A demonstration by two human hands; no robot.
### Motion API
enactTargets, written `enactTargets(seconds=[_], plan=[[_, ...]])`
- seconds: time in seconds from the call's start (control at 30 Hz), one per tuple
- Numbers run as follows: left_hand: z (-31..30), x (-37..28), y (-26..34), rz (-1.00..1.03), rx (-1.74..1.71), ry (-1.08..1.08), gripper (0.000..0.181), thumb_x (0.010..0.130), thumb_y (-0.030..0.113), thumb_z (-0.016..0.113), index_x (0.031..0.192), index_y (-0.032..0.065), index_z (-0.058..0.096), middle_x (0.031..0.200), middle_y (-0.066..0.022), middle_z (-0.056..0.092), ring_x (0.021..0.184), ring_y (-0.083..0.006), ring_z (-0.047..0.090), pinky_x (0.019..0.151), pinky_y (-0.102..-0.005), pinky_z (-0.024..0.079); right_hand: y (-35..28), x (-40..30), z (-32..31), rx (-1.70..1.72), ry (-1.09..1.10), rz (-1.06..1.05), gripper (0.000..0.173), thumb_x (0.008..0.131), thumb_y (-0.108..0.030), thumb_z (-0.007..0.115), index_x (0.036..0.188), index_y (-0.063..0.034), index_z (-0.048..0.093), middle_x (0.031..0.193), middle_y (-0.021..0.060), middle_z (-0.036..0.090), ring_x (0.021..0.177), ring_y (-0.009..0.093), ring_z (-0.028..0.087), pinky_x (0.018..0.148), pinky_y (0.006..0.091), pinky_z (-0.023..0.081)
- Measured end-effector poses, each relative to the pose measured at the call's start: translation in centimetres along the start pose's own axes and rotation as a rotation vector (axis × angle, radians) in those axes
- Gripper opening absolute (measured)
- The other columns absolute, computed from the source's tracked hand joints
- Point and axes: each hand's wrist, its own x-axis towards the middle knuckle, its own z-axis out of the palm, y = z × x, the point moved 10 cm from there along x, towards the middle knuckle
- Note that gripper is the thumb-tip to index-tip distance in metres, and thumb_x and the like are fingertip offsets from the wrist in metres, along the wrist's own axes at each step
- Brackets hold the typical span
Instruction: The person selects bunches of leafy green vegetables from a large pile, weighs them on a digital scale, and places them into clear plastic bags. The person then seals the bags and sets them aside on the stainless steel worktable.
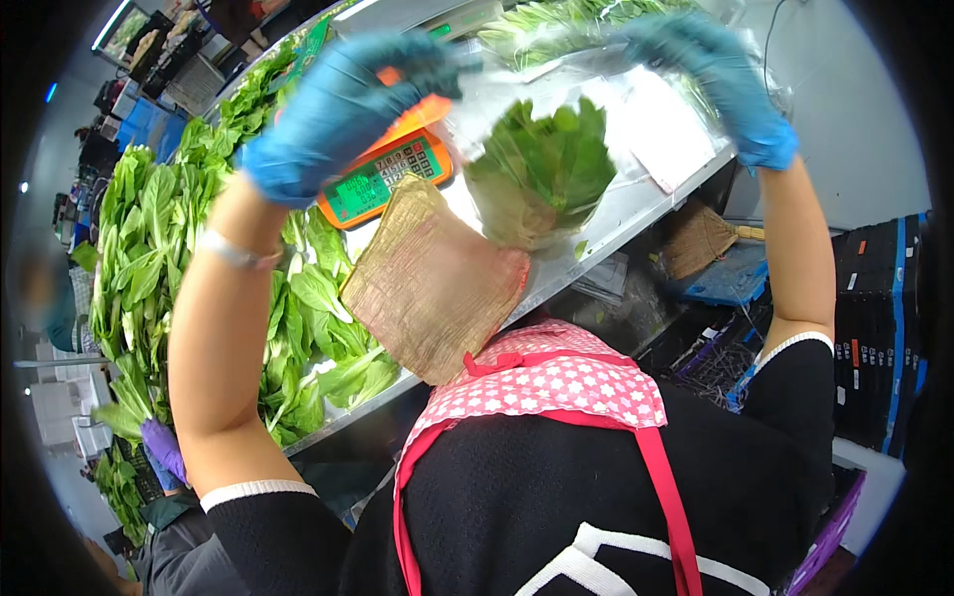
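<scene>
My left hand (358, 97), in a blue-green glove, is raised above an orange digital scale (395, 167) with a lit green display. Motion blurs its fingers, so whether they hold anything is unclear. My right hand (693, 67), gloved alike, is raised at the upper right beside clear plastic film or bags. Between and below the hands, a clear bag of leafy greens (548, 167) stands on the metal table (618, 216). A brown woven cloth (440, 283) lies at the table's near edge against my apron. White sheets (663, 127) lie below my right hand.
Loose leafy greens (164, 238) are heaped along the left. More greens (551, 30) lie at the far side near another scale (455, 30). A person's purple-gloved hand (164, 447) is at lower left. Stacked black crates (868, 328) and a straw broom (700, 237) stand right.
</scene>
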Motion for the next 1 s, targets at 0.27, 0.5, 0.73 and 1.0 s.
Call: enactTargets(seconds=[0.27,0.5,0.73,1.0], plan=[[-5.4,6.3,-0.9,-0.045,0.251,0.169,0.016,0.089,0.005,0.053,0.098,0.0044,0.067,0.095,-0.0087,0.069,0.089,-0.0219,0.065,0.098,-0.0395,0.037,1.2,7.3,-2.3,0.3,0.176,0.127,0.022,0.09,-0.019,0.064,0.1,-0.0005,0.069,0.083,0.0019,0.067,0.078,0.009,0.06,0.071,0.0261,0.049],[8.9,-6.9,7.1,0.34,1.381,0.148,0.032,0.082,0.01,0.064,0.113,0.0142,0.068,0.078,-0.0023,0.058,0.065,-0.0211,0.057,0.059,-0.0319,0.043,-5.0,-10.9,0.8,-0.813,0.041,-0.602,0.025,0.086,-0.006,0.061,0.11,-0.0095,0.068,0.088,0.0027,0.068,0.076,0.019,0.062,0.067,0.0286,0.05],[24.3,-19.7,-6.3,-0.07,0.565,-0.255,0.032,0.076,0.025,0.073,0.103,0.01,0.066,0.084,-0.0054,0.059,0.078,-0.0213,0.057,0.063,-0.0352,0.042,6.8,-29.5,18.2,-0.762,-0.386,-0.116,0.035,0.079,-0.017,0.061,0.113,-0.0201,0.065,0.106,-0.0021,0.061,0.097,0.017,0.056,0.091,0.0365,0.038],[23.7,-26.1,-16.0,-1.012,-0.475,0.262,0.031,0.087,0.025,0.07,0.099,-0.0022,0.061,0.085,-0.0017,0.063,0.073,-0.0079,0.056,0.061,-0.0222,0.045,1.1,-28.7,15.4,-0.597,0.01,0.021,0.033,0.078,-0.02,0.071,0.11,-0.0163,0.068,0.073,0.0007,0.056,0.069,0.021,0.05,0.068,0.0349,0.036]])
